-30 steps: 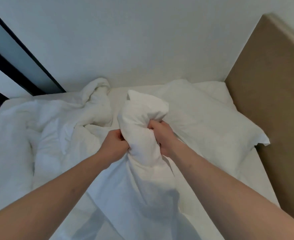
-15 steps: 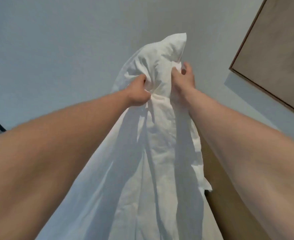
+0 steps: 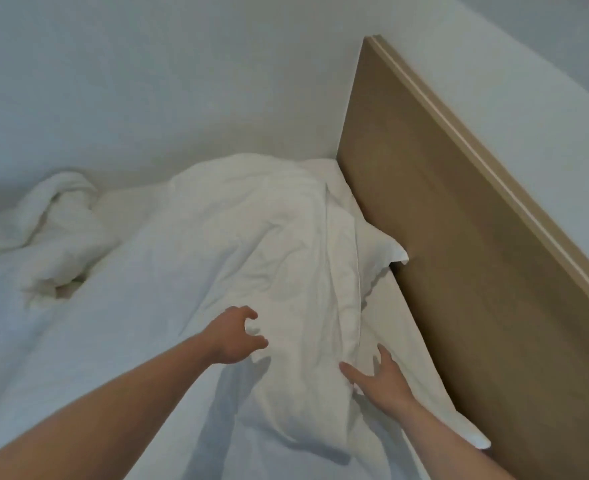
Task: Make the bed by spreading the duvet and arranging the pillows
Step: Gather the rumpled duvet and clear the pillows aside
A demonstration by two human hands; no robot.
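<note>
The white duvet lies spread over the bed, its near end rumpled in a thick fold between my hands. A bunched part sits at the far left by the wall. My left hand hovers over the fold with fingers curved and holds nothing. My right hand is open with spread fingers against the fold's right side. A white pillow is mostly covered by the duvet, and its corner sticks out beside the headboard.
The tan wooden headboard runs along the right side. A white wall borders the far side of the bed. A strip of bare sheet shows between the duvet and the headboard.
Both hands held the duvet's end, flung it high, then let go. The duvet has dropped over the bed and the pillow, and both hands are lower with fingers apart.
</note>
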